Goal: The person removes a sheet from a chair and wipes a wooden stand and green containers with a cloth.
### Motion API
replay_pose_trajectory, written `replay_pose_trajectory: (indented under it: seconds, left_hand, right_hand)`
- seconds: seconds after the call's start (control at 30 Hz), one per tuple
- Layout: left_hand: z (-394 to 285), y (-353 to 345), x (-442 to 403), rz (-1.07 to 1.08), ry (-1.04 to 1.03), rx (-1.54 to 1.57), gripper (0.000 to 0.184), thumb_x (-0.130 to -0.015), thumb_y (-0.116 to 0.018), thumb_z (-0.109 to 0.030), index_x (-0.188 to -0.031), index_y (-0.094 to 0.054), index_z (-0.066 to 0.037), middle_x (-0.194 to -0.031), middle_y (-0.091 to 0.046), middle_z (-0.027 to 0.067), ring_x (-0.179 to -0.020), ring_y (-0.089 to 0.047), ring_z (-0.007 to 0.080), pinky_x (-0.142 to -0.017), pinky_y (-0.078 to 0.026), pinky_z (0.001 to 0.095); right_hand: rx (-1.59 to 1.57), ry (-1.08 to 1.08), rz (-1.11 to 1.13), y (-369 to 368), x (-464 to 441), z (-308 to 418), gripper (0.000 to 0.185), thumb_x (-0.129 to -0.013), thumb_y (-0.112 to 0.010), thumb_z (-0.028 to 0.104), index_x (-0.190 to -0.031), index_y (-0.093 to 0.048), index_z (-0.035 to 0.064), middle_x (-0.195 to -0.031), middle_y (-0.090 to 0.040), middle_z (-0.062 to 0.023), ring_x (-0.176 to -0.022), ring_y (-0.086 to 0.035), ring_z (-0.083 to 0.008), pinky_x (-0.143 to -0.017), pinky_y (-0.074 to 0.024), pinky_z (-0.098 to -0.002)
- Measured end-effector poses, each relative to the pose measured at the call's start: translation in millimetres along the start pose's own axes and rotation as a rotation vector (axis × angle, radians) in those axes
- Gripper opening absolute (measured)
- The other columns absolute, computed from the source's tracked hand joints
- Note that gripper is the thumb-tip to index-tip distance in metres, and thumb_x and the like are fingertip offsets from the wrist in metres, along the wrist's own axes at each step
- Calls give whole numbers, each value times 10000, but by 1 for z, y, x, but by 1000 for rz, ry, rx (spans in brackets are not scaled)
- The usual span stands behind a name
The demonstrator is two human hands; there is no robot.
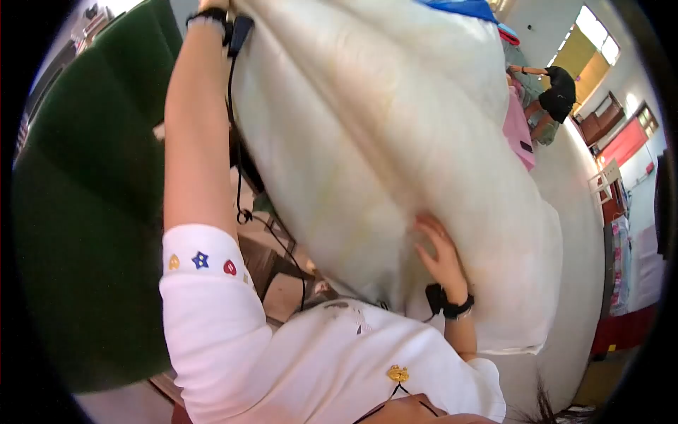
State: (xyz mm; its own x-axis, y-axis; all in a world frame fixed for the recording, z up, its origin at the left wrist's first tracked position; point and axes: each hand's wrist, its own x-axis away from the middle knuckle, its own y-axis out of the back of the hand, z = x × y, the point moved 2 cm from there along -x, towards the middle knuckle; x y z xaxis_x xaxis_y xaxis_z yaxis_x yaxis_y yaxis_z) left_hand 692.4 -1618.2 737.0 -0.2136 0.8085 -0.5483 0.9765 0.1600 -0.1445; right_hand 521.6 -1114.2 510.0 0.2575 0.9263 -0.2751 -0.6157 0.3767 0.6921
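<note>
A large off-white sheet of bulky material [395,141], like a mattress or a thick quilt, rises in front of me with long creases running down it. My right hand [443,260] rests against its lower face, fingers stretched out and holding nothing. Up at the top edge of the view, my left hand [220,3] reaches the upper left corner of the white material; its fingers are cut off by the frame. Black bands with small devices sit on both wrists, and a black cable [240,169] hangs down beside my left arm.
A dark green upholstered panel [85,212] stands close on my left. Wooden parts [258,261] show beneath the white material. Farther right, a person in black [560,92] bends over a pink cloth [519,131]. Furniture [611,187] lines the right wall.
</note>
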Motion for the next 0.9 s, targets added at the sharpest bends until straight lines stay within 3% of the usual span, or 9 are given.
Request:
replay_pose_trajectory:
  seconds: [0.1,0.13,0.2,0.3,0.37,0.43,0.5,0.7,0.9]
  left_hand:
    - [98,-15,12,501,199,-154,311,-706,-435,-247,-705,-555,40,-628,-549,78,-596,-509,172,-526,-391,310]
    - [66,-8,60,664,180,-493,408,-769,-416,-326,-804,-550,58,-705,-573,134,-657,-526,163,-581,-407,304]
    - [104,-10,88,720,176,-546,404,-772,-420,-316,-838,-531,68,-803,-589,146,-663,-523,199,-571,-404,324]
    - [146,-2,124,950,486,-297,370,-748,-492,-347,-896,-556,-14,-784,-569,49,-633,-511,132,-561,-414,270]
    - [94,6,171,972,724,-171,405,-686,-591,-363,-911,-556,-29,-829,-571,44,-678,-521,129,-587,-422,266]
    - [93,12,182,956,622,-351,420,-662,-622,-356,-904,-564,-19,-788,-573,39,-632,-513,112,-552,-417,249]
    - [116,14,166,1374,579,-681,452,-650,-615,-353,-897,-566,22,-742,-566,42,-603,-500,111,-531,-399,249]
    - [94,20,166,1245,319,-653,314,-710,-537,-235,-875,-552,32,-675,-543,31,-554,-482,104,-508,-393,251]
    - [124,29,142,1197,388,-639,334,-710,-551,-231,-895,-546,47,-723,-563,62,-579,-517,116,-522,-421,268]
  right_hand:
    - [-22,1,-55,9,47,-21,312,-703,-533,28,-1013,-498,8,-1068,-493,-145,-1014,-446,-296,-875,-336,-335]
    - [-198,-82,-144,18,66,-31,344,-687,-545,30,-1026,-488,9,-1061,-489,-144,-1011,-441,-297,-872,-335,-347]
    - [-379,-169,-249,35,84,-43,378,-671,-557,31,-1040,-478,10,-1054,-485,-143,-1008,-437,-298,-869,-333,-359]
    - [17,-177,-459,54,92,-64,570,-637,-622,88,-1141,-371,1,-1180,-366,-170,-1076,-353,-319,-910,-284,-379]
    - [320,-290,-384,44,100,-112,789,-561,-694,186,-1205,-271,12,-1253,-245,-175,-1141,-253,-332,-930,-249,-393]
    - [376,-347,-308,27,111,-142,842,-532,-710,238,-1211,-262,22,-1258,-228,-179,-1145,-235,-345,-928,-239,-419]
    - [424,-420,-244,14,121,-154,896,-502,-725,290,-1218,-254,32,-1264,-211,-183,-1150,-218,-359,-926,-230,-446]
    - [642,-451,-105,-18,130,-173,882,-514,-707,339,-1225,-259,71,-1248,-240,-164,-1145,-222,-358,-901,-200,-533]
    - [616,-277,-272,-15,119,-199,453,-561,-596,84,-1002,-490,76,-949,-487,-84,-934,-427,-277,-825,-297,-441]
